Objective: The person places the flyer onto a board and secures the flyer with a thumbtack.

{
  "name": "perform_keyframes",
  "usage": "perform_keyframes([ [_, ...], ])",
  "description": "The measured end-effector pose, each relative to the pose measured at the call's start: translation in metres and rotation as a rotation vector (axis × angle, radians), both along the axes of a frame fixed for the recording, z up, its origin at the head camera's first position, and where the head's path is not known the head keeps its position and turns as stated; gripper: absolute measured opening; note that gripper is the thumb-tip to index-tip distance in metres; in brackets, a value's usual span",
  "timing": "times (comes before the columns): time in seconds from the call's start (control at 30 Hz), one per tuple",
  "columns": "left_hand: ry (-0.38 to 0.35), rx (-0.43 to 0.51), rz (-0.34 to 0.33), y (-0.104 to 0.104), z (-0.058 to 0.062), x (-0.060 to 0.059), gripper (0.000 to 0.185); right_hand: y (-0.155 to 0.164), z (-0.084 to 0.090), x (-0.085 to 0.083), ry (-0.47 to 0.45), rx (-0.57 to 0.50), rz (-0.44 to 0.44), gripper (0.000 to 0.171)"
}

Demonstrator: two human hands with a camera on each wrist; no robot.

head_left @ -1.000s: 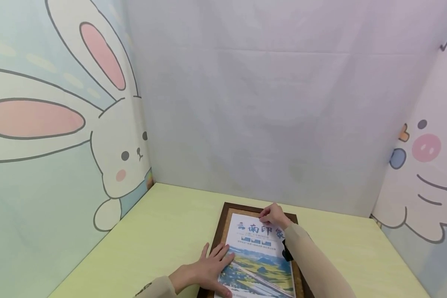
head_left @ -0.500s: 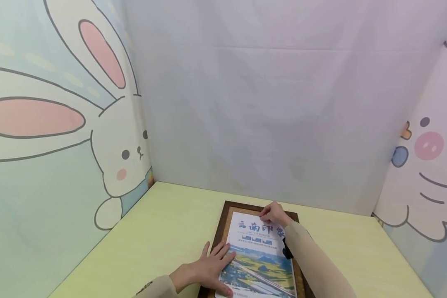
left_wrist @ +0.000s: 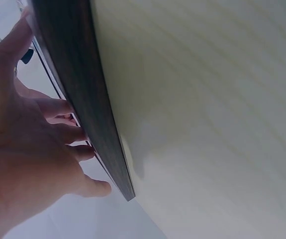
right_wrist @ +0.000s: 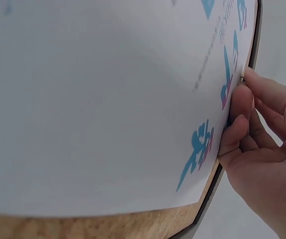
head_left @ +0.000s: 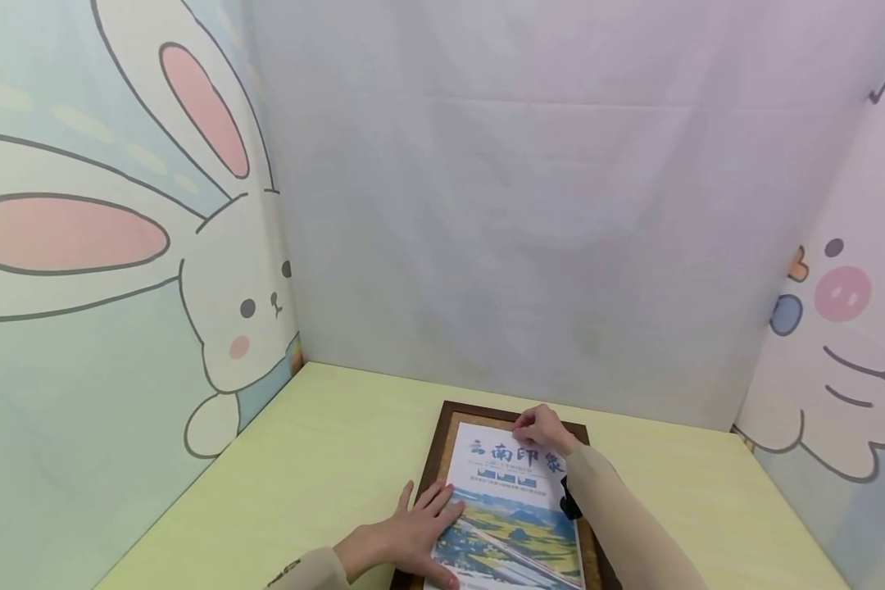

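A white poster (head_left: 512,475) with blue Chinese lettering and a painted landscape lies on a cork board (head_left: 479,418) with a dark wooden frame (head_left: 442,442). Fingers spread, my left hand (head_left: 416,533) rests on the poster's left edge and the frame; the left hand (left_wrist: 33,129) shows along the frame's side in the left wrist view. At the poster's top edge, my right hand (head_left: 542,428) has its thumb and fingertips together. In the right wrist view, this right hand (right_wrist: 262,124) pinches what looks like a tiny brass-coloured pin (right_wrist: 242,78), mostly hidden.
The board lies on a pale yellow-green table (head_left: 369,418). A grey-white cloth wall (head_left: 516,246) stands close behind it. Cartoon-printed cloths flank the table, with a rabbit (head_left: 243,303) at left and a white animal (head_left: 841,360) at right.
Both hands keep their places on the poster and board. Only a slight shift of the head camera shows.
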State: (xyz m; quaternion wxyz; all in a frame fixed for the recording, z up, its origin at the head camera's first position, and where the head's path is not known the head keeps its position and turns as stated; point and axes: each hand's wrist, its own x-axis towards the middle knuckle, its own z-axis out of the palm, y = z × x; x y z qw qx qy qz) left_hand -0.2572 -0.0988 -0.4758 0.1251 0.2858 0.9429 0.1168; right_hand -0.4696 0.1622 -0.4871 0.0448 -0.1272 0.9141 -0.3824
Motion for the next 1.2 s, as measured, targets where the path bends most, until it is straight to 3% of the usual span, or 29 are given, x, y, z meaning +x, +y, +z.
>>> perform_keyframes([
  [0.87,-0.004,0.000,-0.002,0.003,-0.002,-0.001,0.091,0.001,-0.001,0.002,0.016,0.000,-0.012,0.008],
  [1.2,0.014,0.013,-0.039,0.009,-0.004,-0.005,0.091,0.009,-0.002,0.004,0.020,0.034,-0.077,0.009],
])
